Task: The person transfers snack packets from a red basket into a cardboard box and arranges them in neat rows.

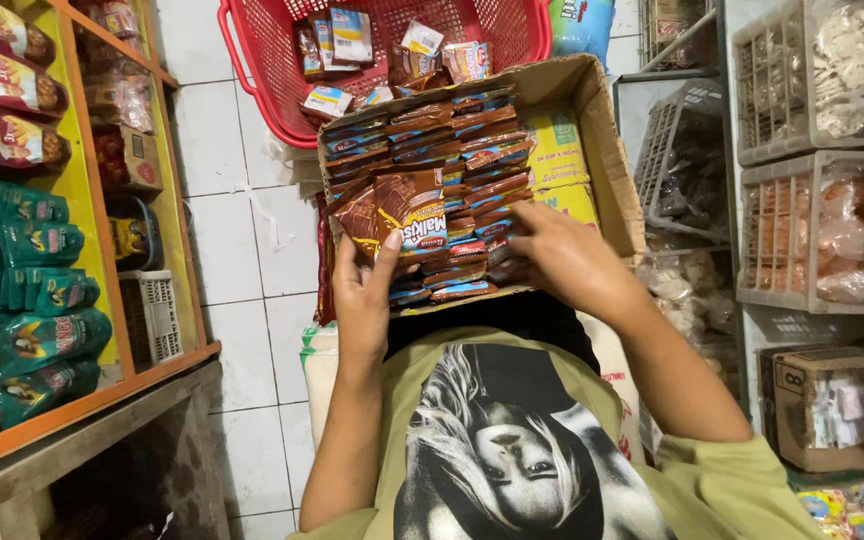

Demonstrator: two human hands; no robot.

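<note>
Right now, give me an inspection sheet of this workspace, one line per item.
Surface: white tiled floor; the cardboard box rests in front of the person.
Job's things: box packed with rows of brown snack packets; a small bunch of brown packets lifted out.
Clutter: red plastic basket behind the box, holding loose assorted packets.
Hands: left hand grips the bunch of brown packets; right hand reaches into the box, fingers among the rows.
Cables: nothing seen.
Surroundings: orange and yellow shelf of green and red bags on the left; white crates of bagged snacks on the right.
</note>
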